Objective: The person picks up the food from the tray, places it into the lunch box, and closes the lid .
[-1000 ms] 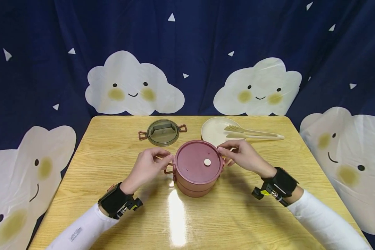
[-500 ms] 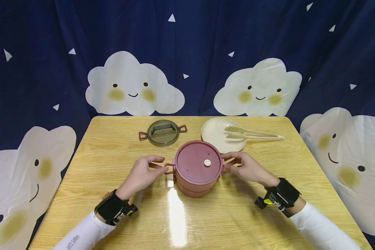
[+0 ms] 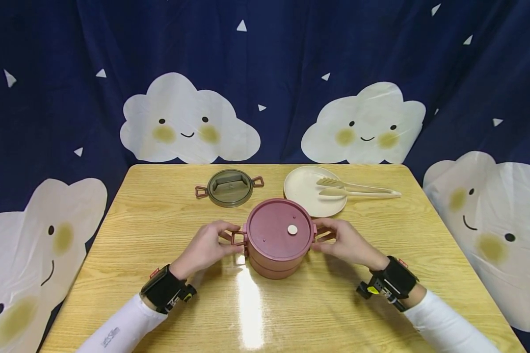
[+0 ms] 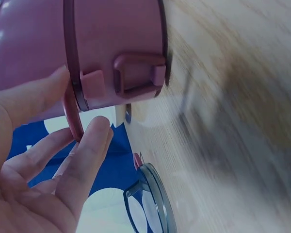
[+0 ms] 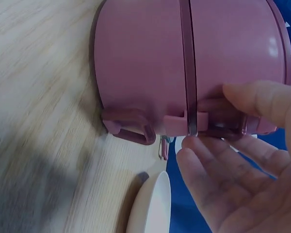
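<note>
In the head view a dusky-pink two-tier pot (image 3: 278, 235) stands upright on the table, its lid carrying a small white knob. My left hand (image 3: 208, 245) holds the pot's left side handle; up close in the left wrist view, the thumb (image 4: 53, 87) meets the wall beside the handle (image 4: 72, 114), with fingers behind it. On the other side my right hand (image 3: 346, 241) grips around the right handle. There the thumb (image 5: 254, 99) lies against the upper tier, and the fingers sit near the clasp (image 5: 184, 124). The right handle is partly hidden.
Behind the pot, to the left, lies a round dark see-through lid (image 3: 230, 188) with two brown side handles. A cream plate (image 3: 302, 189) is at the back right, with beige tongs (image 3: 366, 192) laid across it. The wooden table (image 3: 159, 211) meets a dark blue curtain (image 3: 278, 98).
Both hands have shifted down from the lid's rim to the side handles, and the fingers and thumbs have closed in around them. The pot stays in place.
</note>
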A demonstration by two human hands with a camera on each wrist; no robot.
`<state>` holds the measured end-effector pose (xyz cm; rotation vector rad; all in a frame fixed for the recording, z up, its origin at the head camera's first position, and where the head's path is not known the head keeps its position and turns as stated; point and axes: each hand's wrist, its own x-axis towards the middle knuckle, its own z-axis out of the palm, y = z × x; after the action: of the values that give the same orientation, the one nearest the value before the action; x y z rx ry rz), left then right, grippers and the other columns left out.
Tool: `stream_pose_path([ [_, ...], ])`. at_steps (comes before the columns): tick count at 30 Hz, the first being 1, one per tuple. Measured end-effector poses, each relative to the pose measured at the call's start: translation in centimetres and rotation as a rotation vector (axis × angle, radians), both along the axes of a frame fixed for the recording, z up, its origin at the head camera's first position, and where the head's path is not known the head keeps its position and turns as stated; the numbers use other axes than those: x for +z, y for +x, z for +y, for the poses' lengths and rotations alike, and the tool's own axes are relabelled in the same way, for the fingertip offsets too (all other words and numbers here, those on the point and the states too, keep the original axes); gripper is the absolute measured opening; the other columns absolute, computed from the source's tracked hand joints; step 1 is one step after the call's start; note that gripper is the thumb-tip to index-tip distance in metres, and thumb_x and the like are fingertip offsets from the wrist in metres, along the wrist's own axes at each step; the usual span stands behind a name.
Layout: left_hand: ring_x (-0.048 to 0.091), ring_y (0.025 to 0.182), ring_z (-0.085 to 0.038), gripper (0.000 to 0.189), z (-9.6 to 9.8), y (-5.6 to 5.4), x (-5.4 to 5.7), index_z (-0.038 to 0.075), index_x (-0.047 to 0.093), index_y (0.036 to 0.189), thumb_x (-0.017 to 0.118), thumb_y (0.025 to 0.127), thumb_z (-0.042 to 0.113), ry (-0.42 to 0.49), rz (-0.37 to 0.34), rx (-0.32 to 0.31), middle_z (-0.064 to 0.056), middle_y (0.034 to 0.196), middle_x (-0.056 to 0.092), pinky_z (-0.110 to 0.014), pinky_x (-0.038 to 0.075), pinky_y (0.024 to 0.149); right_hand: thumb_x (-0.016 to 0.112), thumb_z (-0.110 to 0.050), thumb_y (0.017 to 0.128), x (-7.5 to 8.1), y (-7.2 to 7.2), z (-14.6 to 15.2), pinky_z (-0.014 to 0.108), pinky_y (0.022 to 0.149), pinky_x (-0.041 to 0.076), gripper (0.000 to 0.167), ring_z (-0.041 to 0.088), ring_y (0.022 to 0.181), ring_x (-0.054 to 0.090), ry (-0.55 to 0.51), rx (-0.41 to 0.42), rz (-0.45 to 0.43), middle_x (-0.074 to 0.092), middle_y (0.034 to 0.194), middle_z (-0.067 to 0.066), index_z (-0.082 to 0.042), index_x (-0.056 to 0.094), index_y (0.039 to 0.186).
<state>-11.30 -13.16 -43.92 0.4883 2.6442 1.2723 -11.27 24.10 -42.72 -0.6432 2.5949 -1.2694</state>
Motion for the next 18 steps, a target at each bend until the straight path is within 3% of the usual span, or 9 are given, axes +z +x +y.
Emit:
stream_pose_path([
  [8, 0.073, 0.085, -0.01, 0.041, -0.2, -0.6, 0.0, 0.002, 0.076, 0.12, 0.089, 0.084, 0.015, -0.027, 0.082, -0.067, -0.014, 0.119, 0.076, -0.022, 0.058, 0.075, 0.084, -0.015, 0.09, 0.1, 0.1, 0.4, 0.036, 0.088, 0.064, 0.038, 0.016, 0.1, 0.076, 0.032, -0.004, 0.053, 0.079, 0.114, 0.005, -0.011, 0.074, 0.127],
  [13, 0.07, 0.082, -0.006, 0.039, -0.4, -0.8, 0.2, 0.003, 0.076, 0.12, 0.088, 0.085, 0.016, -0.035, 0.069, -0.095, -0.013, 0.119, 0.077, -0.021, 0.057, 0.073, 0.085, -0.014, 0.088, 0.3, 0.1, 0.8, 0.033, 0.088, 0.063, 0.039, 0.016, 0.101, 0.076, 0.064, -0.022, 0.041, 0.08, 0.114, 0.002, -0.012, 0.075, 0.126],
  [18, 0.069, 0.082, -0.005, 0.038, -0.4, -1.0, 0.1, 0.005, 0.077, 0.121, 0.088, 0.086, 0.016, -0.038, 0.047, -0.111, -0.014, 0.12, 0.077, -0.02, 0.056, 0.072, 0.086, -0.014, 0.087, 0.1, 0.1, 1.2, 0.038, 0.088, 0.063, 0.039, 0.016, 0.1, 0.076, 0.088, -0.031, 0.045, 0.08, 0.11, 0.003, -0.012, 0.076, 0.124],
])
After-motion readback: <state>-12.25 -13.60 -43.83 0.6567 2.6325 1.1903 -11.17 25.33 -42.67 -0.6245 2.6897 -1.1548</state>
